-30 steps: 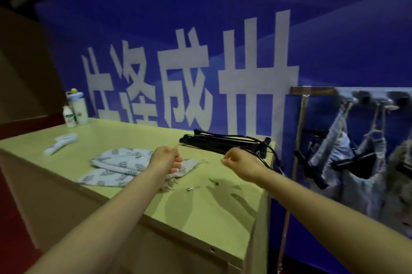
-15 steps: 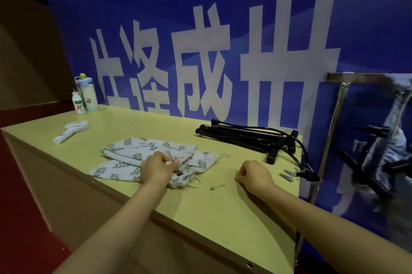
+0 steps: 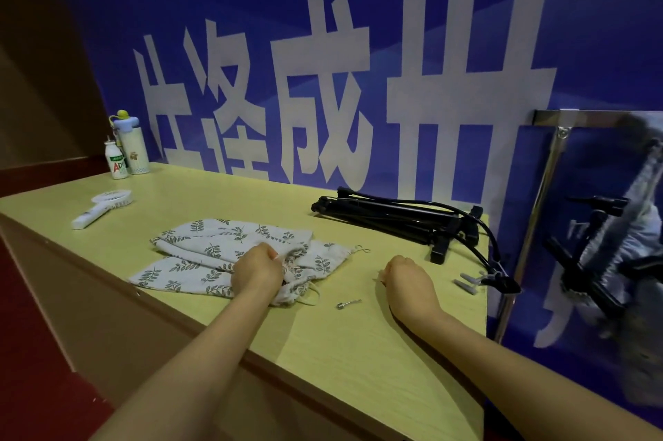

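Observation:
A white cloth with a green leaf print (image 3: 215, 250) lies folded on the pale yellow table (image 3: 344, 340). My left hand (image 3: 256, 270) rests on the cloth's right end, fingers curled into the bunched fabric and its drawstring. My right hand (image 3: 407, 281) sits on the bare tabletop to the right, curled into a fist; nothing shows in it. A small metal pin (image 3: 348, 303) lies on the table between my two wrists.
A folded black tripod (image 3: 401, 221) with a cable lies at the back right. Small grey plugs (image 3: 466, 283) lie by the right edge. A white handheld fan (image 3: 102, 207) and two bottles (image 3: 123, 153) stand far left. A metal rack with hangers (image 3: 595, 250) stands beyond the table's right edge.
Both hands have come down from above the table; the left one now lies on the cloth and the right one on the tabletop. The view has tilted down and nearer.

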Demonstrator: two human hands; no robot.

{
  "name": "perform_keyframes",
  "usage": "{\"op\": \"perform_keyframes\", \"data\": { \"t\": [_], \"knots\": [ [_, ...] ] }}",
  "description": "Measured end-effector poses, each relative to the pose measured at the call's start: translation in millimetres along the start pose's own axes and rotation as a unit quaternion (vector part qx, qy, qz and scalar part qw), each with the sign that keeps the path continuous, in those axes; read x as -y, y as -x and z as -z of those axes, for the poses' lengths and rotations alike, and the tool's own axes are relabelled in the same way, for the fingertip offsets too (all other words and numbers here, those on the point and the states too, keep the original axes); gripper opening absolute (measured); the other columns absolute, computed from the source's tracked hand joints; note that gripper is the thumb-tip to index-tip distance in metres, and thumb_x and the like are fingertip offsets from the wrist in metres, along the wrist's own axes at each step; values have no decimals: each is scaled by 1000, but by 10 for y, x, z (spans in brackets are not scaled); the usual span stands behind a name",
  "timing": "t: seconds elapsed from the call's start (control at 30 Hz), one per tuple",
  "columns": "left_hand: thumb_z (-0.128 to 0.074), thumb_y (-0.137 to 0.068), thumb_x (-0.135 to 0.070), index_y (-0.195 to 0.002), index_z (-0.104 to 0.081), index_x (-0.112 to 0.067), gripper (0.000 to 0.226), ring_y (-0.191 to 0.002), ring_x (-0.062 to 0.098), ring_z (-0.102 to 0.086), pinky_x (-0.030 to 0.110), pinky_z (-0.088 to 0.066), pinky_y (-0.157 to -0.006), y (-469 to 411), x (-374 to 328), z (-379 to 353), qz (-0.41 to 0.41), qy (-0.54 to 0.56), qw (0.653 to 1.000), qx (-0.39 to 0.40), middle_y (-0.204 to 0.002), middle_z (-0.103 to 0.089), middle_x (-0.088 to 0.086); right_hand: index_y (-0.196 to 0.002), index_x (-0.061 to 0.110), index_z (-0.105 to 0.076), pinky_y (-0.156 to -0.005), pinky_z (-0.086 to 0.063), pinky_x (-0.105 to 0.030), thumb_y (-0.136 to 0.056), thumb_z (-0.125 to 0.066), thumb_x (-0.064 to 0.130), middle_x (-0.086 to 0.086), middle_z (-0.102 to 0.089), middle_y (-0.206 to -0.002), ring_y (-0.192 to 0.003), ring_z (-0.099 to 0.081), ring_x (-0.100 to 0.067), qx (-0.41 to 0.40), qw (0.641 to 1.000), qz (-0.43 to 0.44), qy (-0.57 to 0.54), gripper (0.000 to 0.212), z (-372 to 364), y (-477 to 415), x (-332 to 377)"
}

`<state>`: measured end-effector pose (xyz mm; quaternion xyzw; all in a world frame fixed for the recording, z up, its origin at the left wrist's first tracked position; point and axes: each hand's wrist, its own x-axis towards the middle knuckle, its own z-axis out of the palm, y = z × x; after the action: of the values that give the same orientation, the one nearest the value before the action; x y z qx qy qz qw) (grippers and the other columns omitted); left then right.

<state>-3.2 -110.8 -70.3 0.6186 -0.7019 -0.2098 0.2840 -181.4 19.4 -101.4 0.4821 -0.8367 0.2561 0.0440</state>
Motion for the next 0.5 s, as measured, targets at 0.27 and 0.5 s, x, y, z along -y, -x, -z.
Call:
{"op": "perform_keyframes", "data": {
  "t": [0.27,0.5],
  "knots": [
    [-50,-96,-21,-94,-52,-1,20,-86,29,-55,34,-43,-72,23,-97,323,49,245,968,-30,-99,-60,17,-100,13,-50,-74,-53,-39,-100,-40,22,-4,-62,-87,-79,-59,-21,-5,979,-54,-196,13,94,54,93],
    [-42,-98,-25,-86,-44,-11,18,-66,26,-44,31,-35,-61,-1,-91,824,27,289,952,-97,-75,-50,11,-100,12,-54,-71,-47,-27,-99,-39,9,0,-60,-75,-71,-56,-12,30,897,35,-439,15,478,104,941]
  ]
}}
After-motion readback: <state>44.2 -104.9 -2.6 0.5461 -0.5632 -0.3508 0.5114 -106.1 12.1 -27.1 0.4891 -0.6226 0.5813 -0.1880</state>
